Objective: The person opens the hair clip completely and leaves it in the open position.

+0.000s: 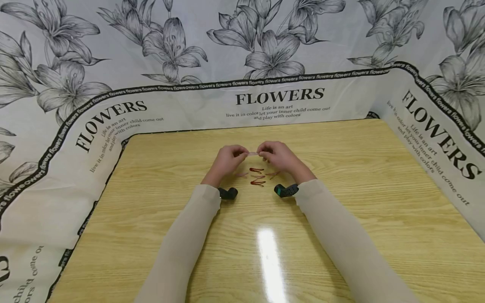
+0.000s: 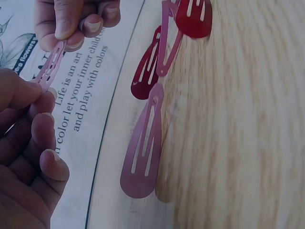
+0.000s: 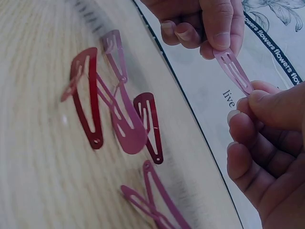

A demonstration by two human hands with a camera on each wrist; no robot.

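A light pink snap hair clip is stretched between both hands above the far part of the table. My left hand pinches one end between thumb and index finger, and my right hand pinches the other. In the right wrist view the held clip looks flat, with slots along its middle. Below the hands lie several more snap clips. Two are dark red, one farther off and one nearer. Pink ones lie to the left, in between and to the right.
The wood-grain table carries a bright light reflection near its front. A flower-printed sheet hangs along its back and sides. Dark wrist devices sit at the left cuff and the right cuff.
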